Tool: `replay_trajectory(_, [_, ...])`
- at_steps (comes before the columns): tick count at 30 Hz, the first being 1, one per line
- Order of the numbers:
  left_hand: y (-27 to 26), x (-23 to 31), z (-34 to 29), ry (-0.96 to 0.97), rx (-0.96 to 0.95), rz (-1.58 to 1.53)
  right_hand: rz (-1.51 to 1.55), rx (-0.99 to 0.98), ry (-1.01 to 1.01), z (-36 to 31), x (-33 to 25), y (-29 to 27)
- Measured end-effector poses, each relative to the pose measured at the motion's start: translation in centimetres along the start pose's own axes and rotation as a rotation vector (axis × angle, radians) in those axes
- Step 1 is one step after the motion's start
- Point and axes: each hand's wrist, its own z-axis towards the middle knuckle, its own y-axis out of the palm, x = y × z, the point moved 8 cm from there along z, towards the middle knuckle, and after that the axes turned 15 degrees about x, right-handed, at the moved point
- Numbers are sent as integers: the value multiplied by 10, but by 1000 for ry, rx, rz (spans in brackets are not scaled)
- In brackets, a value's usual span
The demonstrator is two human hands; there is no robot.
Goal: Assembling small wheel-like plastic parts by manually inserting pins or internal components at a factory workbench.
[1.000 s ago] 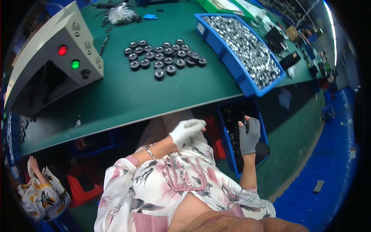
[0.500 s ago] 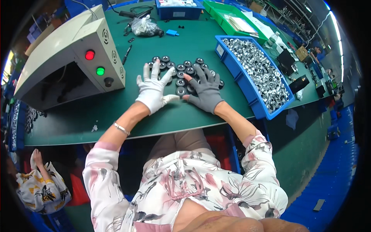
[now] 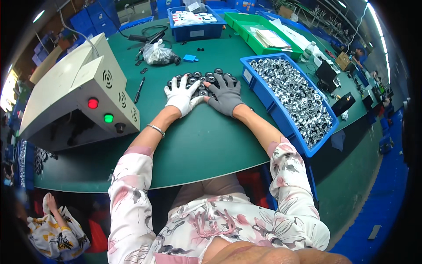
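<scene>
A cluster of small black round parts with metallic centres lies on the green tabletop, partly hidden under both hands. My left hand, in a white glove, lies palm down over the cluster's left side with its fingers spread. On the right side rests my right hand, in a grey glove with bare thumb and index tips, also palm down with fingers apart. The two thumbs come close together at the cluster's near side. Neither hand grasps a part.
To the left stands a beige machine with red and green buttons, a black pen beside it. On the right, a blue bin holds many shiny metal parts. Farther back are a plastic bag, another blue bin and a green tray.
Both hands have moved away from the near table edge, and the black parts now lie farther off and closer together. The whole view has also shifted, showing more tabletop in front.
</scene>
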Motion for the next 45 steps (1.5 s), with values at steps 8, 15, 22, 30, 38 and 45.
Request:
replay_trajectory(8, [15, -7, 39, -100, 14, 0, -2, 24, 13, 39, 25, 15])
replay_trajectory(15, [-7, 7, 50, -10, 319, -149, -82, 15, 60, -40, 17, -71])
replay_trajectory(22, [24, 33, 103, 25, 302, -339, -30, 36, 76, -62, 61, -38])
replay_trajectory(30, [34, 33, 116, -17, 264, -285, -259, 229, 47, 44, 56, -17])
replay_trajectory(38, [0, 33, 89, -50, 493, -504, -154, 99, 186, 68, 68, -6])
replay_trajectory(45, [-18, 15, 28, -85, 489, -662, 962, 193, 440, 16, 71, -11])
